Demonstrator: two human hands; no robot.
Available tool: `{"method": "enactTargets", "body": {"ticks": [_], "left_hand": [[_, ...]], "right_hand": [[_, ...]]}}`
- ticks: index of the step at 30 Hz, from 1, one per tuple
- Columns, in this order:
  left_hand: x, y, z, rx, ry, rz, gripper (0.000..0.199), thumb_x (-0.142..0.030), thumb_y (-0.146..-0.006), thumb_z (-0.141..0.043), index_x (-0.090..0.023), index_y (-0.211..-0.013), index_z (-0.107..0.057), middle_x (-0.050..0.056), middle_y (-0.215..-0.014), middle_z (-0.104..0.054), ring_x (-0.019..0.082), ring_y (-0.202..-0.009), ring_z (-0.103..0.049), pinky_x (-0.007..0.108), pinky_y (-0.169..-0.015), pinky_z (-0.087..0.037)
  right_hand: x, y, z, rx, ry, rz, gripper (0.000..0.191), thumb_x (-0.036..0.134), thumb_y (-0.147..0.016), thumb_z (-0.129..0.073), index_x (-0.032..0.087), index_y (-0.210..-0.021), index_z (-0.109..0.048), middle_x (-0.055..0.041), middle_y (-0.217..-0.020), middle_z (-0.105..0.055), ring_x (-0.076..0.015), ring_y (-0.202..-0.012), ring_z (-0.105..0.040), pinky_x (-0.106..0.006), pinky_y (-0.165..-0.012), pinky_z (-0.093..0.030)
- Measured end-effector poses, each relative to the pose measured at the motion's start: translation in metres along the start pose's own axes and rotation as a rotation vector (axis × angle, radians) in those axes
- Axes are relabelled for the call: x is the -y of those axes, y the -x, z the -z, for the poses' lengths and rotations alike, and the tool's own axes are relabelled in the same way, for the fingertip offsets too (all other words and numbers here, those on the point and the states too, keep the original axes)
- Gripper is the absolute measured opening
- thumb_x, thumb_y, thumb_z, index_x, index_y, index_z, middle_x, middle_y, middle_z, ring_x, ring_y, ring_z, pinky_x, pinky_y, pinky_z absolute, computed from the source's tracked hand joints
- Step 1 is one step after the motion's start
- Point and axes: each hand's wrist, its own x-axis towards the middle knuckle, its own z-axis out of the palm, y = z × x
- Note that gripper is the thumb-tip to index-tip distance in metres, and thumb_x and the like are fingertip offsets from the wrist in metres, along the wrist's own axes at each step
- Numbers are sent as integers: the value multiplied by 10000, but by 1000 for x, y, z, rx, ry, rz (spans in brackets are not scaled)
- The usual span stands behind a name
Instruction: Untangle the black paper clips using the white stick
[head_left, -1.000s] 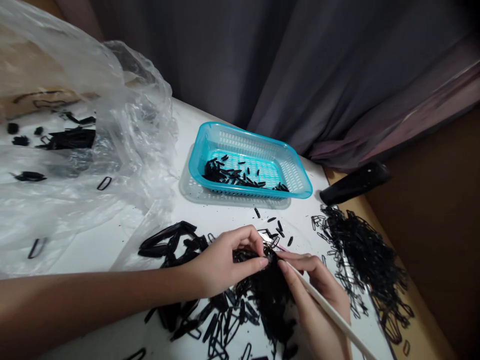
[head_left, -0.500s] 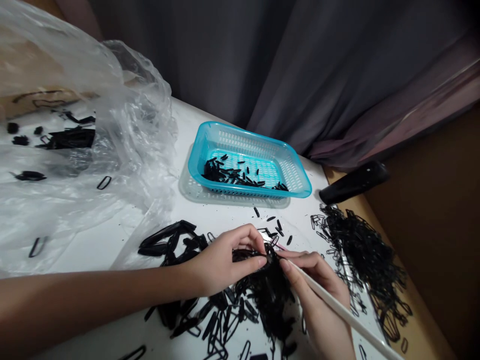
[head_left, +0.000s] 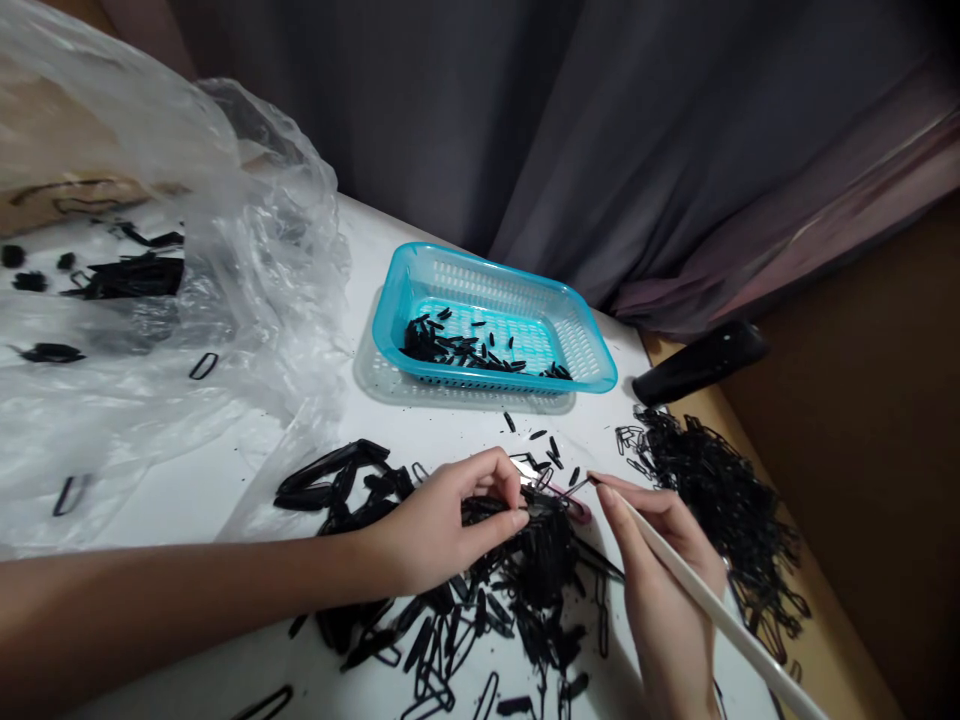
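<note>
Your white-handled tool (head_left: 712,602), just right of the black pile (head_left: 544,570), has shifted away from your left hand (head_left: 442,520) — a pause in their close work, it seems. Your right hand (head_left: 667,575) pinches it; the left narrows to a near-pinch — on what, I cannot tell. The blue basket (head_left: 517,380) lies beyond.

a white table (head_left: 202,670) bears a blue basket (head_left: 517,380), black pieces (head_left: 551,570) and clear plastic (head_left: 285,240).
</note>
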Motion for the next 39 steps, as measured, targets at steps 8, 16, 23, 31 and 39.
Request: {"method": "enactTargets", "body": {"ticks": [8,16,23,31,39], "left_hand": [[3,0,1,-14,17,33,69,-208,-838,-614,-210,-869,-552,-9,-912,-616,153,-896,-609,320,-895,-463],[-1,-2,2,-60,18,55,83,-232,-826,-644,-201,-866,-577,6,-914,-668,172,-915,-639,347,-943,-465],[2,-1,1,-48,30,30,74,-202,-831,-650,-204,-868,-585,-12,-894,-673,152,-900,-639,301,-902,-481],[1,-1,0,-46,18,17,68,-195,-827,-646,-198,-860,-586,-11,-879,-672,150,-884,-642,302,-888,-491],[1,0,1,-48,1,14,53,-209,-826,-641,-199,-855,-597,-5,-863,-678,158,-871,-647,307,-875,-499]], "right_hand": [[5,-1,1,75,-117,73,125,314,-782,-748,212,-734,-693,-53,-892,-765,-219,-855,-715,-327,-757,-569],[0,4,7,253,-124,223,82,179,-839,-694,246,-813,-653,-35,-1020,-694,-207,-1007,-642,-333,-851,-513],[-2,11,2,482,-110,201,103,155,-880,-652,258,-874,-659,-31,-1128,-703,-205,-1056,-658,-362,-926,-502],[0,7,0,503,-86,158,47,205,-873,-667,245,-856,-685,-39,-1064,-740,-221,-1044,-678,-410,-978,-501],[-1,5,1,517,-61,199,41,203,-864,-679,242,-863,-690,-43,-1062,-742,-219,-1043,-682,-401,-973,-512]]}}
